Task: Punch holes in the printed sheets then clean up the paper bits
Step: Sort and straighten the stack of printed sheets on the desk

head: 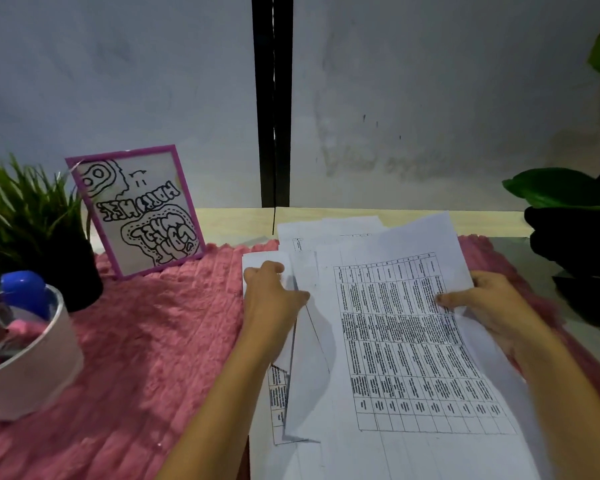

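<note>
Pale wooden table (pixel 482 221), covered over most of its width by a fluffy pink mat (pixel 153 323). On the mat, from left to right: white round tub (pixel 32 362); grassy potted plant (pixel 32 220); purple picture frame (pixel 136 209), leaning back; loose pile of printed sheets (pixel 406 358). At the right edge, beside the mat, black pot (pixel 575 244) with broad green leaves.

A purple frame (pixel 136 209) leans on my pink mat (pixel 153 341). Left of the frame stands a grass plant (pixel 25 216); below-left, nearer me, a white tub (pixel 32 368); far right, a leafy plant (pixel 561 188).
</note>
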`<state>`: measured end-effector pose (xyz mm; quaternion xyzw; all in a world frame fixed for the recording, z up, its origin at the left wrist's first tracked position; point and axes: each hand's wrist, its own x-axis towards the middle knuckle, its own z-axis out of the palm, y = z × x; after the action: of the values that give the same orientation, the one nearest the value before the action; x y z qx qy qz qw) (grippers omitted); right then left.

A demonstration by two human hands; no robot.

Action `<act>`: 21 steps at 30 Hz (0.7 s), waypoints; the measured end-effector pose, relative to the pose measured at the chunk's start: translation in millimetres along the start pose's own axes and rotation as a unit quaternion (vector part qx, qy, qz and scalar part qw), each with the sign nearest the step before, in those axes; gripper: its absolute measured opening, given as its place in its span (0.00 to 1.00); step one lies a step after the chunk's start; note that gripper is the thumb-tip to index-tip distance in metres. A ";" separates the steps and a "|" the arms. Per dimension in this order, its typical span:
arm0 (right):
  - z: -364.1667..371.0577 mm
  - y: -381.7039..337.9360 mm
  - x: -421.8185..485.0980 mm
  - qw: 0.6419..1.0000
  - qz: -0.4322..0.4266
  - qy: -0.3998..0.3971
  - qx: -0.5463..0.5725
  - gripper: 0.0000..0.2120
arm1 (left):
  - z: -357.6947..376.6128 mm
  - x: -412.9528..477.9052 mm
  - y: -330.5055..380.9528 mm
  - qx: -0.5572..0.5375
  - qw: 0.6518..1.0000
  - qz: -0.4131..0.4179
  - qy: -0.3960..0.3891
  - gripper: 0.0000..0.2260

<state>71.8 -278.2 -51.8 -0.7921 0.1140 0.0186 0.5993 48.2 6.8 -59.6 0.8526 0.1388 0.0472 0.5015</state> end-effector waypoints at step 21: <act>2.0 -31.3 -48.3 0.974 -0.141 -0.043 0.170 0.28 | -1.5 -26.2 38.9 -0.422 0.894 0.141 -0.045 0.15</act>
<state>31.3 -260.6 -14.8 -0.6849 -0.0230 -0.0512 0.7265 30.2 -17.2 -23.6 0.5724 -0.0384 0.1333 0.8082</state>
